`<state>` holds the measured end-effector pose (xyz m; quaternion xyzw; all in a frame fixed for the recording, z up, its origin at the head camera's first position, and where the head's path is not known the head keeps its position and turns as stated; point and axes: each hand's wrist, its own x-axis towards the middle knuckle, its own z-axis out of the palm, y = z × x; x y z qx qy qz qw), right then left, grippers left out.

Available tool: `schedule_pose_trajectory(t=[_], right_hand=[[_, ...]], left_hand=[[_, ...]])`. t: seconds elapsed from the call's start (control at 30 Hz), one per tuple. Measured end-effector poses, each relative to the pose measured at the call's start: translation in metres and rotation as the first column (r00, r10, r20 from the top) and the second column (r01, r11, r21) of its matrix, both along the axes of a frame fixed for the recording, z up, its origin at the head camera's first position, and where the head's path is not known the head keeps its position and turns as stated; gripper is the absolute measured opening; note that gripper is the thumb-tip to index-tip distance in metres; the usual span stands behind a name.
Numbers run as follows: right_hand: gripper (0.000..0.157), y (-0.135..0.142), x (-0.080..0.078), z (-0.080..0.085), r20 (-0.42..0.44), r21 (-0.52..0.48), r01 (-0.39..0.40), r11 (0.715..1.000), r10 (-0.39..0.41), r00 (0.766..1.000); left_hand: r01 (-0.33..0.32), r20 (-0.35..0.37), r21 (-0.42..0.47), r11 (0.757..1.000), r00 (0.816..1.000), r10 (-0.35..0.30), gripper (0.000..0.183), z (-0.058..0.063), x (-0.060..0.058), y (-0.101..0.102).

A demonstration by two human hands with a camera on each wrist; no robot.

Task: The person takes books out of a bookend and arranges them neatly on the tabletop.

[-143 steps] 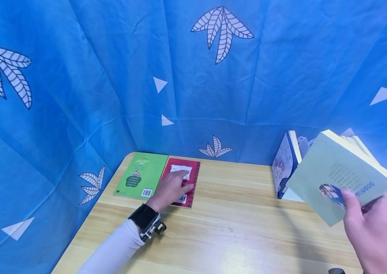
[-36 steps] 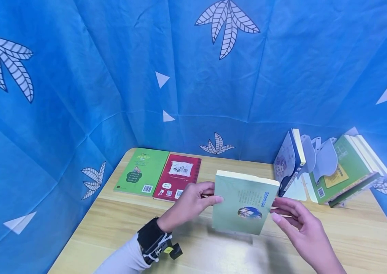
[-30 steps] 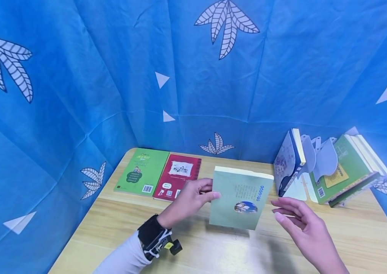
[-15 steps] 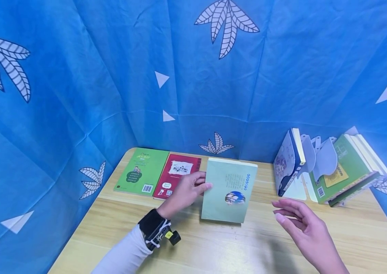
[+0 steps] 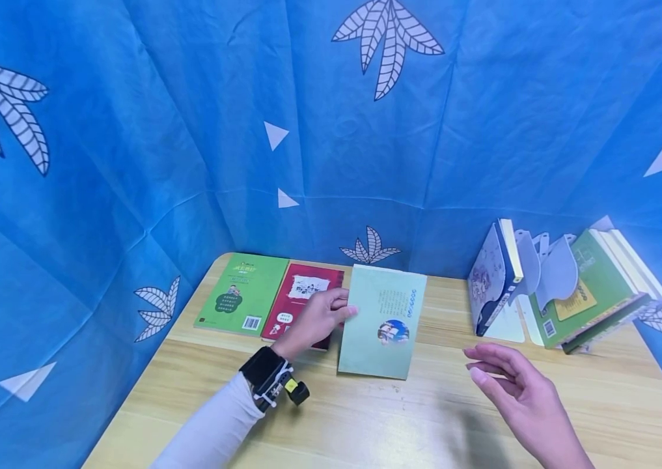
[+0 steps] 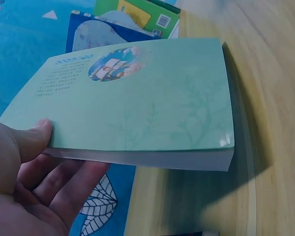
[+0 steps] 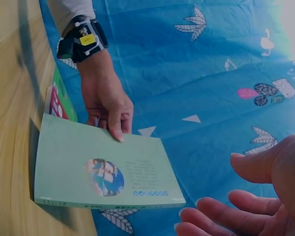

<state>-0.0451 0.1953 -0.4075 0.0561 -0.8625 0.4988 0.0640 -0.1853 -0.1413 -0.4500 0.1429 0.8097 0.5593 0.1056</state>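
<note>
My left hand [image 5: 317, 320] pinches the left edge of a pale green book [image 5: 382, 319], thumb on the cover and fingers beneath. In the left wrist view the book [image 6: 137, 108] is tilted, with its white page edges facing the hand and a shadow on the table beside it. To its left, a red book [image 5: 301, 293] lies flat, partly behind the left hand, next to a bright green book [image 5: 243, 293]. My right hand [image 5: 521, 397] hovers to the right of the pale green book, fingers loosely bent, holding nothing; the right wrist view shows its spread fingers near the book's corner.
At the back right, white bookends [image 5: 559, 270] stand between a dark blue book [image 5: 495, 277] and several leaning books, the nearest a green one [image 5: 588, 286]. A blue curtain [image 5: 307, 130] with leaf prints hangs behind the wooden table [image 5: 331, 417].
My right hand carried the pale green book from the right, and the left hand took hold of it. The right hand let go; the left has moved it left and lowered it beside the red book.
</note>
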Motion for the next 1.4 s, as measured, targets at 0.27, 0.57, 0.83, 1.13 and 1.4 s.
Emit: schedule_pose_trajectory(t=[0.27,0.57,0.83,1.13,1.4], right_hand=[[0.031,0.000,0.001,-0.002,0.001,-0.005,-0.001,1.000,0.001,1.000],[0.031,0.002,0.001,-0.002,0.037,0.003,0.015,1.000,-0.015,0.999],[0.029,0.002,0.002,-0.004,0.038,-0.006,0.008,1.000,-0.007,0.999],[0.029,0.001,0.002,-0.005,0.074,0.001,0.025,1.000,-0.025,0.997],[0.026,-0.002,0.002,-0.006,0.087,0.003,0.028,1.000,-0.028,0.996]], left_hand=[[-0.022,0.048,0.000,1.000,0.999,0.022,0.028,-0.007,-0.013,0.001],[-0.058,0.049,-0.055,0.997,0.997,0.061,0.029,-0.019,-0.031,0.003],[-0.083,-0.038,-0.170,0.982,0.996,0.077,0.020,-0.026,-0.040,0.002],[-0.180,-0.156,-0.326,0.928,0.978,0.135,0.025,-0.032,-0.045,0.000],[-0.227,-0.159,-0.389,0.893,0.971,0.177,0.021,-0.037,-0.049,0.001]])
